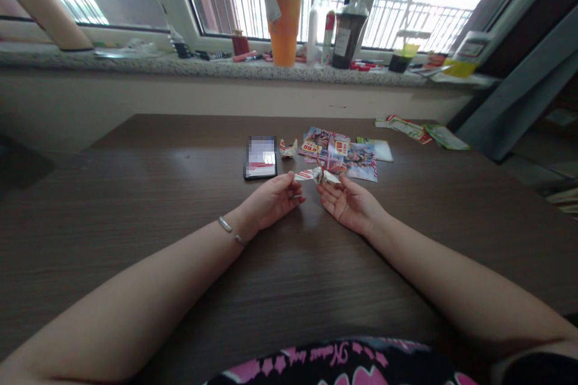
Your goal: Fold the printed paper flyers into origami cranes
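Note:
A small origami piece (321,175), folded from white paper with red print and shaped like a winged bird, is held just above the table between my two hands. My left hand (276,200) pinches the tip of its left wing between thumb and finger, and a silver cuff bracelet (224,224) circles that wrist. At its right end, my right hand (354,204) grips the other wing with the palm turned up and the fingers curled beneath. Just beyond stands a second folded paper piece (288,148) with similar print, beside a phone (261,158) whose screen is lit.
Printed flyers (336,147) lie behind my hands, with a small white packet (383,150) at their right. Paper strips (406,127) rest near the table's far right edge. Drinks, including a tall orange cup (284,24) and a dark cup (347,36), line the windowsill (217,69).

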Tool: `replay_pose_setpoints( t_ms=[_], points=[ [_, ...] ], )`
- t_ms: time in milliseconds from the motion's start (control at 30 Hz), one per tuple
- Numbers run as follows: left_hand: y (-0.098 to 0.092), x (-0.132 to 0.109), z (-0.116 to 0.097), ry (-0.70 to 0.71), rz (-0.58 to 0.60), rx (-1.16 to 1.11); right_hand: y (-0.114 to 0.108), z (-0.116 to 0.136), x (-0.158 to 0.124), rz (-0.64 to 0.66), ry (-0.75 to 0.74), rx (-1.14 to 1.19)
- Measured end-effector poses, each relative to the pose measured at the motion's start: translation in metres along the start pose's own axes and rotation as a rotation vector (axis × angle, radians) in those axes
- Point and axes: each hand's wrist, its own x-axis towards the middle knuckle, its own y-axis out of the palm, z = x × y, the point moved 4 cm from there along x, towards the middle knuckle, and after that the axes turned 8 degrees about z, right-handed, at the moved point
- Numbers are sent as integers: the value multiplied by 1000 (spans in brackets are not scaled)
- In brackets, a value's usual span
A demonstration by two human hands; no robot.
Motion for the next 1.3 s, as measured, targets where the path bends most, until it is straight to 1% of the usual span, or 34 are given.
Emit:
replay_pose_setpoints(
  t_ms=[233,367,533,633,733,833,967,1100,1200,1300],
  points=[
    [2,-2,-1,-10,-43,-23,5,2,-4,12,-10,60],
    [2,-3,-3,3,-76,-7,3,6,-5,21,-63,21],
    [5,-5,-5,45,-61,56,-1,9,-3,-28,-84,-114],
    [8,-8,-7,148,-55,219,0,8,-2,-51,-67,-177],
    [7,-12,-11,287,-126,417,2,6,-2,-15,-67,-246],
    [4,-13,-14,353,-195,552,5,4,-3,58,-74,-314],
    [1,-11,-14,356,-182,632,7,0,-4,123,-96,-400],
    [4,-12,-15,362,-155,646,9,-4,-5,132,-97,-516],
    [7,-14,-17,362,-178,639,10,-4,-5,138,-93,-656],
    [7,-14,-18,342,-212,622,10,-2,-7,110,-135,-802]
  ],
)
